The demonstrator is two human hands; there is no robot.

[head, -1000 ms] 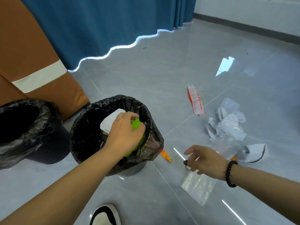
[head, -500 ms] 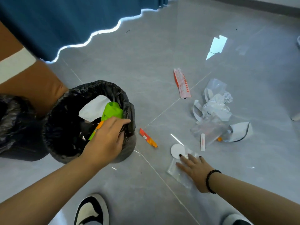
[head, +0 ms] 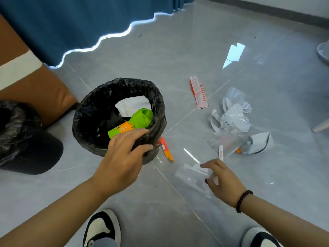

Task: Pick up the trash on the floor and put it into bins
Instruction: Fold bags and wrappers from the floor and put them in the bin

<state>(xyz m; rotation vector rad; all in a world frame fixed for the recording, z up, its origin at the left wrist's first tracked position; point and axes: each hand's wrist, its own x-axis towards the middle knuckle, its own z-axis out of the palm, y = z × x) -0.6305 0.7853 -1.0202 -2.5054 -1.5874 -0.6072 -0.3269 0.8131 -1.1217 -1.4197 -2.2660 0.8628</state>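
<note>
A bin lined with a black bag (head: 99, 104) stands in the middle left of the head view. Inside it lie a green and orange wrapper (head: 137, 122) and white paper (head: 133, 104). My left hand (head: 122, 157) hovers at the bin's near rim with relaxed fingers and holds nothing. My right hand (head: 222, 180) pinches a clear plastic bag (head: 192, 175) and lifts it just off the floor. On the tiles lie an orange wrapper (head: 166, 148), a red and white wrapper (head: 199, 91) and a pile of clear plastic and white scraps (head: 233, 122).
A second black-lined bin (head: 21, 136) stands at the far left beside a brown cushion (head: 35, 86). A blue curtain (head: 80, 20) hangs behind. My two shoes (head: 101, 227) are at the bottom edge. A white stand's base (head: 323, 50) sits at the right edge.
My left hand let the green wrapper drop into the bin and drew back to the rim. My right hand went from pressing flat on the clear bag to pinching and lifting it.
</note>
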